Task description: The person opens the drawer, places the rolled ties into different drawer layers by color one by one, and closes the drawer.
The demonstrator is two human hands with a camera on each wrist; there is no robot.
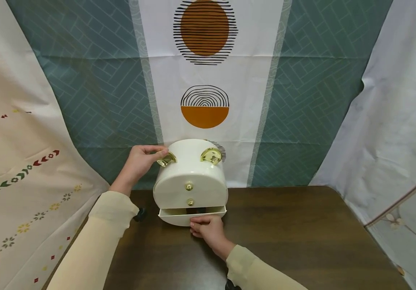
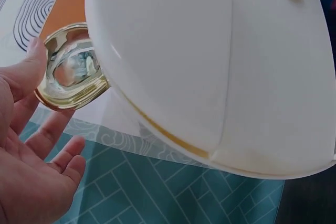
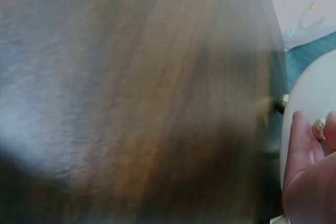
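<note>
A small glossy white cabinet (image 1: pixel 173 193) with a rounded top stands at the table's back edge. Two gold ear-shaped pieces (image 1: pixel 211 155) jut from its top, and gold knobs (image 1: pixel 188 186) run down the front. My left hand (image 1: pixel 137 165) pinches the left gold ear (image 2: pixel 73 66) between thumb and fingers, its other fingers loosely bent beside the cabinet. Below, the bottom drawer (image 1: pixel 171 220) is pulled partly out, with something dark inside. My right hand (image 1: pixel 209 233) is at the drawer's front, where thumb and finger pinch a small gold knob (image 3: pixel 318 128), hidden in the head view.
The dark wooden table (image 1: pixel 284 229) extends to the right and front of the cabinet. Behind it hangs a green and white curtain (image 1: pixel 208 72) with orange shapes. Patterned cloth (image 1: pixel 23 161) drapes on the left, and a pale cloth (image 1: pixel 392 129) on the right.
</note>
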